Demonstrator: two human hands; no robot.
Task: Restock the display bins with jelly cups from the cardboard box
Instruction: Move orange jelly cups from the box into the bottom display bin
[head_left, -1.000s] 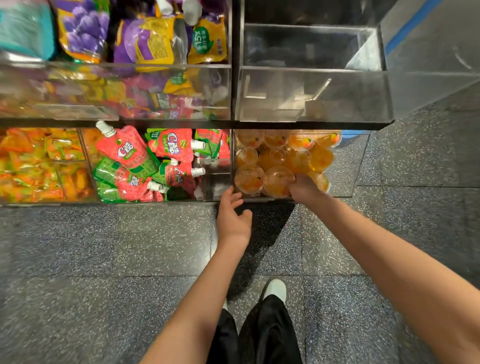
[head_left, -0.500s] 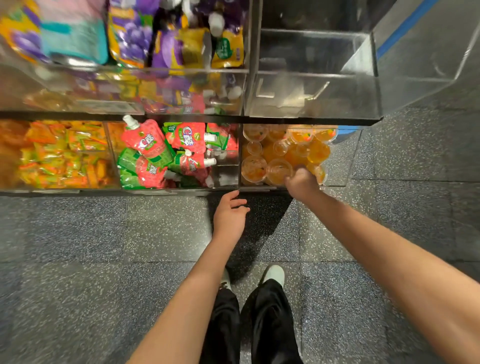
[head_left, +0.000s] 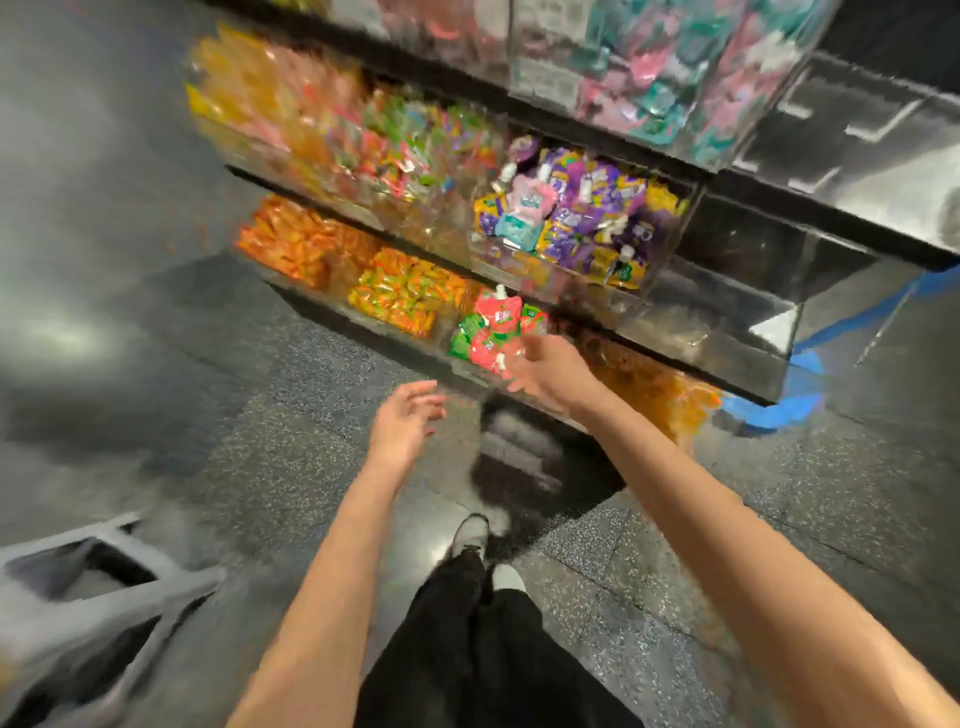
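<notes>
Speckled floor (head_left: 291, 467) underfoot. Display bins (head_left: 727, 332) run in tiers, frame blurred. Orange jelly cups (head_left: 644, 384) lie in the lowest right bin. Right hand (head_left: 550, 371) released, empty, before red pouches (head_left: 493, 332). Left hand (head_left: 402, 426) released, empty, over floor.

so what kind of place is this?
Most likely a shop's snack aisle: tiered clear display bins packed with bright pouches and wrapped sweets, over a speckled floor. Both hands hold nothing.
</notes>
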